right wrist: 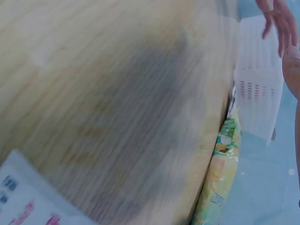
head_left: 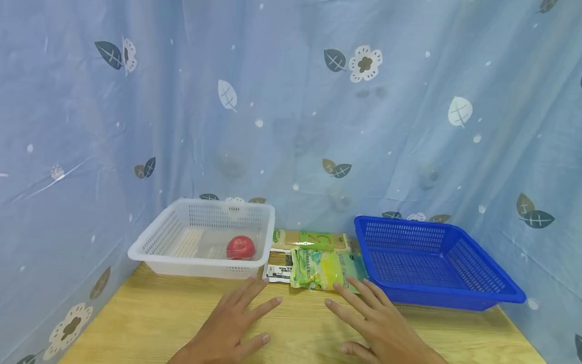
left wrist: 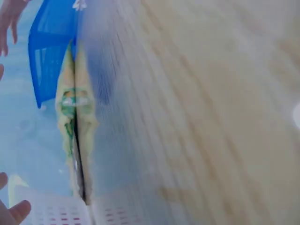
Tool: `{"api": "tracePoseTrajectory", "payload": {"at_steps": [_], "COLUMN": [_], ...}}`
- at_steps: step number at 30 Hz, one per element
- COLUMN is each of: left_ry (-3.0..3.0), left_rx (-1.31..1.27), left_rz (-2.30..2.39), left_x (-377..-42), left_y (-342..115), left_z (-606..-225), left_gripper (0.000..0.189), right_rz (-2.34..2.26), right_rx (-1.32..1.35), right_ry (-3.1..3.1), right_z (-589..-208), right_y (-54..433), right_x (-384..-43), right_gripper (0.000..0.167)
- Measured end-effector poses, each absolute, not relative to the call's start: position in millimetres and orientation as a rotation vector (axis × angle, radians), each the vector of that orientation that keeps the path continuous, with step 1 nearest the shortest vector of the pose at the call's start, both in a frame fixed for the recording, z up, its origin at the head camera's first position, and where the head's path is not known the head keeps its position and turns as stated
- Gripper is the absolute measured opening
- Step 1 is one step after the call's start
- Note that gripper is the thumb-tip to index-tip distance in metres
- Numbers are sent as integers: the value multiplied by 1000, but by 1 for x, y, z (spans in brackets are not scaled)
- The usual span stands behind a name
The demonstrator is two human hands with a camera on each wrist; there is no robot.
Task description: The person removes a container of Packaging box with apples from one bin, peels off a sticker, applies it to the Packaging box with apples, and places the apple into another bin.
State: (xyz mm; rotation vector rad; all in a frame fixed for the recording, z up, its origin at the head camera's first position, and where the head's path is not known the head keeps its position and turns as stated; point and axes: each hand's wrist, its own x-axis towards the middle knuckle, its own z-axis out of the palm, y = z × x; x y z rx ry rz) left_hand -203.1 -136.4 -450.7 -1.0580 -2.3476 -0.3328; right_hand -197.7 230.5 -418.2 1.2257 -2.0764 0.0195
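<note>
My left hand (head_left: 232, 323) is spread over the front of the table, its fingertips toward the white basket (head_left: 195, 261). Inside that basket, at its right side, lies a red apple (head_left: 241, 247). My right hand (head_left: 375, 321) has its fingers spread as well, with the fingertips overlapping the lower edge of a yellow-green plastic packet (head_left: 313, 270) in the head view. Neither hand holds anything. Beside the yellow-green packet lies a white and brown packet (head_left: 278, 263), partly covered by it. Behind them is a tan and green packet (head_left: 288, 238).
A blue basket (head_left: 454, 296) stands at the right, close to the packets. The wooden table (head_left: 150, 313) ends against a blue patterned curtain (head_left: 291, 101) at the back and sides. A white printed piece (right wrist: 37, 201) shows low in the right wrist view.
</note>
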Motion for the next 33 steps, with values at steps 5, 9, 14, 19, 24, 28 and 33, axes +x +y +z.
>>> {"api": "tracePoseTrajectory", "payload": {"at_steps": [5,9,14,19,24,28,33], "left_ry": [-2388,-2297,-2107,-2008,-1776,-1618,-1488], "left_rx": [-946,-818,-633,-316,-91,-29,51], "left_rz": [-595,-889,-1307,-1622,-1887,-2000,-2092], "left_x": [-209,-215,-225,-232,-246,-256,-262], "left_y": [-139,-137,-131,-127,-129,-131,-128], "left_z": [-450,-453,-455,-452,-448,-449,-453], "left_gripper": [72,66,44,17,9,30,47], "right_rz": [101,147,178,264,379,491,664], "right_rx": [1204,1199,1179,1173,1174,1181,1192], "right_ry": [-2102,-2099,-2177,-2218,-2225,-2229,-2270], "right_z": [-414,-408,-400,-396,-393,-391,-387], "right_y": [226,221,211,198,176,158,141], "right_x": [-203,-208,-212,-217,-230,-241,-251], "right_gripper": [66,67,69,70,72,73,74]}}
